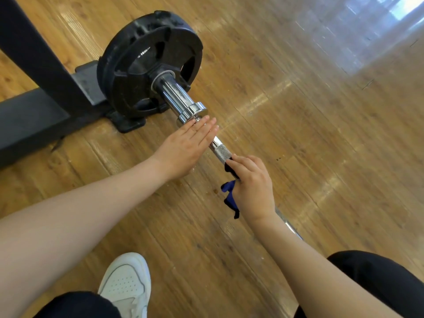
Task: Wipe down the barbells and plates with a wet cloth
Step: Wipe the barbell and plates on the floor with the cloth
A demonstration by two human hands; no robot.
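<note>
While the right hand point(251, 187) grips a dark blue cloth point(230, 196) round the barbell's knurled shaft point(223, 153), the left hand point(183, 148) lies flat, fingers straight and together, over the shaft beside the chrome collar point(196, 110). Black plate point(146, 65) at eleven o'clock, on the wooden floor point(309, 134).

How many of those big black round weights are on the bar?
2 that I can see: the front plate and one pressed behind it, both on the bar. More may be hidden.
</note>
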